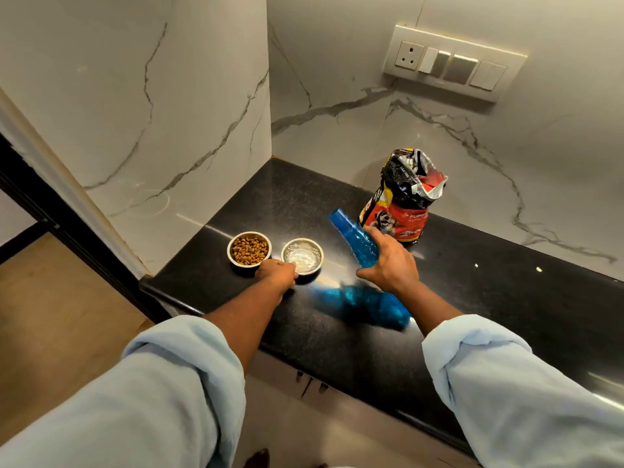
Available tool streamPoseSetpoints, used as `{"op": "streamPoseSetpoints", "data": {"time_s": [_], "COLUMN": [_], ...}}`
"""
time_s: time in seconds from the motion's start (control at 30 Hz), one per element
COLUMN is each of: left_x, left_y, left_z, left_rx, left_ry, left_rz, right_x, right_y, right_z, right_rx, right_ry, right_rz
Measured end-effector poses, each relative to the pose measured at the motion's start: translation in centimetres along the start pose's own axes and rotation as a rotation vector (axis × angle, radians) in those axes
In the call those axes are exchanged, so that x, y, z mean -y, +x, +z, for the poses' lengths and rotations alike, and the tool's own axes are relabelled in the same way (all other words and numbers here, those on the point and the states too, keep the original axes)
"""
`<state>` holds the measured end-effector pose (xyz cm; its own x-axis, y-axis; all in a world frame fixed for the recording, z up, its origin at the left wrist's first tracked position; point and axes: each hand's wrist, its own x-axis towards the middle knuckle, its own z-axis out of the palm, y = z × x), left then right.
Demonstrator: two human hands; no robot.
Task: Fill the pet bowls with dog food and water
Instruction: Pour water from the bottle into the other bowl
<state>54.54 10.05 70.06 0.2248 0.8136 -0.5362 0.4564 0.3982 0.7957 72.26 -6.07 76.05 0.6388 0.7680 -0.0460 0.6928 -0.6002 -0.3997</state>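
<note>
Two steel pet bowls stand side by side on the black counter (472,298). The left bowl (249,248) is full of brown kibble. The right bowl (302,256) holds clear water. My left hand (275,272) grips the near rim of the right bowl. My right hand (388,261) holds a blue plastic bottle (354,236), tilted with its open neck pointing up and left, above the counter to the right of the bowls. No water is seen leaving it. An open red and black dog food bag (403,201) stands upright behind the bottle.
White marble walls close the counter at the back and left. A switch panel with a socket (452,62) hangs on the back wall. Two small crumbs (538,269) lie on the counter at the right. The counter's front edge runs above cabinet doors (310,383).
</note>
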Motion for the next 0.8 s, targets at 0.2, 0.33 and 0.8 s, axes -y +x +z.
{"op": "streamPoseSetpoints", "data": {"time_s": [0.2,0.33,0.8], "left_x": [-2.5,-3.4,-6.0], "left_y": [-1.7,-2.4,-5.0], "left_z": [2.5,5.0,13.1], "left_rx": [0.087,0.189,0.393], "left_ry": [0.058,0.134,0.42], "left_rz": [0.067,0.132,0.415], "right_x": [-2.5,-4.8,-12.6], "right_y": [-1.1,-2.2,-2.6], "right_z": [-2.6,-3.8,-7.6], "right_rx": [-0.223,-0.313,-0.425], "right_ry": [0.265,0.453,0.537], "right_rz": [0.044,0.142,0.321]}}
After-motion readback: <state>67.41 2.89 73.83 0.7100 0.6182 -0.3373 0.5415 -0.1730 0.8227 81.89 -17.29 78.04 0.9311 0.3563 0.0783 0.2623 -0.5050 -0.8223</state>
